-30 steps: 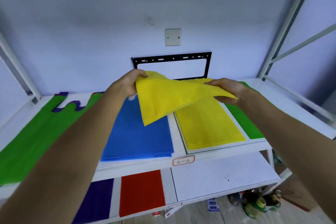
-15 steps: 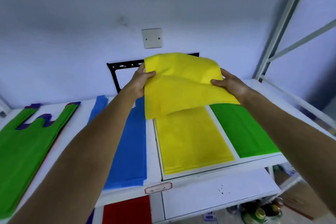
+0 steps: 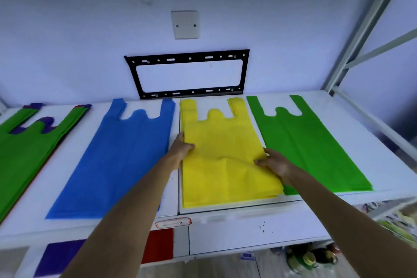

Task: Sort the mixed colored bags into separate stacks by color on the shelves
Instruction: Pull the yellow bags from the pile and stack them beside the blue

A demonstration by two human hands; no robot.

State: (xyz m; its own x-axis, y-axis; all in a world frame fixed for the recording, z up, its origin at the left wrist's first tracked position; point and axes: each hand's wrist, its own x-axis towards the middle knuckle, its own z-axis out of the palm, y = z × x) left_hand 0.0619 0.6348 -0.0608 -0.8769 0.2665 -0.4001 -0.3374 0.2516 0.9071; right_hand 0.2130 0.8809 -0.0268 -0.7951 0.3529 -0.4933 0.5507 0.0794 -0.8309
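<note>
On the lower shelf (image 3: 237, 239) nearest you lie a purple bag (image 3: 61, 257) and a red bag (image 3: 160, 246). Above, your left hand (image 3: 180, 149) and right hand (image 3: 274, 163) each pinch an edge of the top yellow bag (image 3: 225, 156), which lies on the yellow stack on the upper shelf (image 3: 352, 128), between the blue stack (image 3: 119, 158) and green stack (image 3: 302, 142). Far left sits a mixed green-and-purple pile (image 3: 24, 142).

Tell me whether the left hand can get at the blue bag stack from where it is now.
Probably yes. The left hand grips the yellow bag's left edge, right beside the blue bag stack; nothing lies between them, but it would have to let go first.
</note>
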